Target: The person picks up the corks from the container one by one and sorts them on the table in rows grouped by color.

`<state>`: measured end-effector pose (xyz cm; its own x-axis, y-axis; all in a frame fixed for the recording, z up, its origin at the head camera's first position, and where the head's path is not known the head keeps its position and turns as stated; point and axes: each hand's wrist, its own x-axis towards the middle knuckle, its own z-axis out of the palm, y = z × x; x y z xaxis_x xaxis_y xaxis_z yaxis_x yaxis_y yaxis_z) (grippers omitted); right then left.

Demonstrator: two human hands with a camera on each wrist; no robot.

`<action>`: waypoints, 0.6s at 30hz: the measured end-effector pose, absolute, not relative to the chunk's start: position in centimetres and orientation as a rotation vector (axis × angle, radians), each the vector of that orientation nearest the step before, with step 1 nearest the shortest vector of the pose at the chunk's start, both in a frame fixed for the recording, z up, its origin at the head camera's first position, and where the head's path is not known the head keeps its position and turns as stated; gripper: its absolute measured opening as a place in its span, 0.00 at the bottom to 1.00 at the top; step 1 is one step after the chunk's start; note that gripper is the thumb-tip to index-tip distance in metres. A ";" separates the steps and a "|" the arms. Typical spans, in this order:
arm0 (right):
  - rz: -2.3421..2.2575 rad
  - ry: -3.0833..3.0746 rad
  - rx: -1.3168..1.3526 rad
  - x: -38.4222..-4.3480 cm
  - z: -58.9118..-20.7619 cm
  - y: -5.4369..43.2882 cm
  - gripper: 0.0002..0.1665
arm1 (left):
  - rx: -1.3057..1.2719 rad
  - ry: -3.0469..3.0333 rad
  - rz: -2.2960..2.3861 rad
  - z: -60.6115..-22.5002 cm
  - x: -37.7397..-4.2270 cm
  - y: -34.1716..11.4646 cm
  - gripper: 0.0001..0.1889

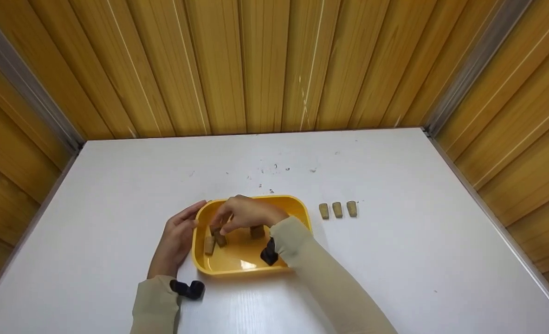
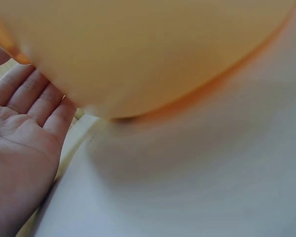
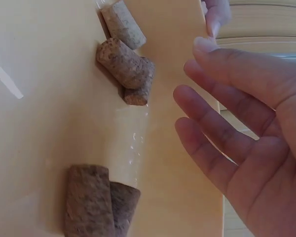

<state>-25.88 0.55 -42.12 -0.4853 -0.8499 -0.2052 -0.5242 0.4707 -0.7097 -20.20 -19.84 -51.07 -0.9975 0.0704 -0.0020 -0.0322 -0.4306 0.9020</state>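
A yellow plastic tray holds several tapered corks. My left hand rests against its left wall from outside, fingers extended; in the left wrist view the left hand shows its palm beside the tray wall. Over the tray's left part reaches my right hand. In the right wrist view the right hand has loosely bent fingers with nothing between them. Near it are a pale cork, a speckled cork lying against another cork, and two darker corks, one overlapping the other.
Three corks stand in a row right of the tray: a left one, a middle one and a right one. Dark marks dot the white table. Wood-patterned panels enclose its back and sides.
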 end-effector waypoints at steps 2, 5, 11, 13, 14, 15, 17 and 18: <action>-0.784 2.158 -1.136 -25.8 -42.4 0.2 0.17 | 0.053 1.630 2.614 -51.0 -20.2 -19.9 0.27; -0.773 2.154 -1.118 -25.7 -42.6 -0.2 0.18 | 0.042 1.631 2.616 -51.0 -20.2 -19.9 0.27; -0.720 2.160 -1.109 -25.6 -43.3 -1.0 0.18 | 0.041 1.633 2.606 -51.0 -20.2 -19.8 0.27; -0.698 2.158 -1.137 -25.6 -43.5 -1.3 0.17 | 0.035 1.624 2.606 -51.1 -20.2 -19.8 0.27; -0.690 2.153 -1.152 -25.7 -43.6 -1.4 0.17 | 0.030 1.621 2.606 -51.1 -20.2 -19.8 0.27; -0.680 2.151 -1.165 -25.7 -43.7 -1.5 0.17 | 0.030 1.623 2.603 -51.1 -20.2 -19.8 0.27; -0.672 2.137 -1.186 -25.7 -43.9 -1.7 0.17 | 0.024 1.621 2.604 -51.1 -20.3 -19.9 0.27; -0.670 2.130 -1.182 -25.7 -44.0 -1.7 0.17 | 0.020 1.623 2.602 -51.1 -20.3 -19.9 0.27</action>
